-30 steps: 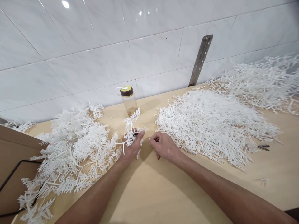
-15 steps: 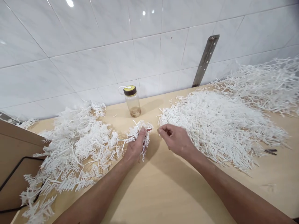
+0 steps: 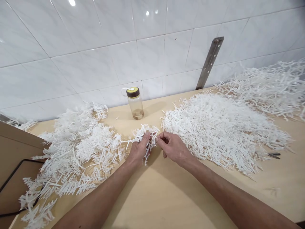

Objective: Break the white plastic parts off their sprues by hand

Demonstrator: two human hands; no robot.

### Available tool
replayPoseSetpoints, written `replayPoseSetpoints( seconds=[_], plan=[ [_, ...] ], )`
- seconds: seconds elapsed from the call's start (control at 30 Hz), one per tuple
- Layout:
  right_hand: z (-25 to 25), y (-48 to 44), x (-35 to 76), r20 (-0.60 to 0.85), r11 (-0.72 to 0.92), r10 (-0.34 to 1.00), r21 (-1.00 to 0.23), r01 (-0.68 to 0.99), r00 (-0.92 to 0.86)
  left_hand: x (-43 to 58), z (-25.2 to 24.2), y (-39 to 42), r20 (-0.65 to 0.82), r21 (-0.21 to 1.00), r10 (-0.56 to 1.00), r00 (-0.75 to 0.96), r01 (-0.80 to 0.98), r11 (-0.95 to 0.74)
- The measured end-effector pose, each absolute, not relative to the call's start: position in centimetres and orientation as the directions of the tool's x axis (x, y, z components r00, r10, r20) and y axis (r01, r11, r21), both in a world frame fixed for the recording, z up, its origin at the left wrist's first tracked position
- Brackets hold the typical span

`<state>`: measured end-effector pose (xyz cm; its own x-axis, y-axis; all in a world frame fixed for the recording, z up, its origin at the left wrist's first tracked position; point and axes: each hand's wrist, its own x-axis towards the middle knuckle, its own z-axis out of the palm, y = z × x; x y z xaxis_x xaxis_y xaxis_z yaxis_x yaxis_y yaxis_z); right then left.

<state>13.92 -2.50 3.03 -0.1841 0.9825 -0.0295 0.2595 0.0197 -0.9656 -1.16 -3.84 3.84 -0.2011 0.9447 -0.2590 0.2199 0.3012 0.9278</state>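
Note:
My left hand [image 3: 140, 147] is closed around a white plastic branch [image 3: 140, 133] with many fine sprigs, thumb on top. A thin stem of it runs left toward a loose heap of white branches [image 3: 90, 149]. My right hand [image 3: 172, 147] is pinched at the right end of the held branch, fingertips against its sprigs. Whether a small piece sits between those fingertips is too small to make out. Just right of this hand spreads a dense pile of white sprigs [image 3: 224, 127].
Behind my hands stands a clear bottle [image 3: 135, 106] with a dark and yellow lid. A perforated metal bracket [image 3: 209, 63] leans at the tiled wall. Dark-handled snippers [image 3: 274, 155] lie by the right pile. A brown box [image 3: 19, 149] is at the left edge.
My right hand has moved left and its fingertips now meet the branch's end. My left hand has shifted slightly right with the branch.

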Motion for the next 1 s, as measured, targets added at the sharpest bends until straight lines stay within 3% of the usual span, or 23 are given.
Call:
replayPoseSetpoints(
  seconds=[0.17, 0.37, 0.67, 1.0],
  plan=[
    [2.9, -2.3, 14.2, -0.003, 0.049, 0.984, -0.959, 0.281, -0.18, -1.1, 3.9, -3.5, -0.217, 0.934, 0.953, -0.212, 0.238, 0.266],
    [3.0, -2.2, 14.7, 0.048, 0.102, 0.984, -0.943, 0.317, -0.173, -1.0, 4.9, -3.8, -0.097, 0.979, 0.994, -0.059, 0.174, 0.106],
    [3.3, -2.2, 14.9, -0.021, 0.053, 0.979, -0.933, 0.355, -0.201, -1.3, 3.5, -3.7, -0.124, 0.946, 0.99, -0.074, 0.291, 0.14],
    [3.4, -2.2, 14.5, -0.072, 0.024, 0.981, -0.879, 0.475, -0.182, -1.3, 3.3, -3.9, -0.205, 0.933, 0.961, -0.184, 0.261, 0.249]
  ],
)
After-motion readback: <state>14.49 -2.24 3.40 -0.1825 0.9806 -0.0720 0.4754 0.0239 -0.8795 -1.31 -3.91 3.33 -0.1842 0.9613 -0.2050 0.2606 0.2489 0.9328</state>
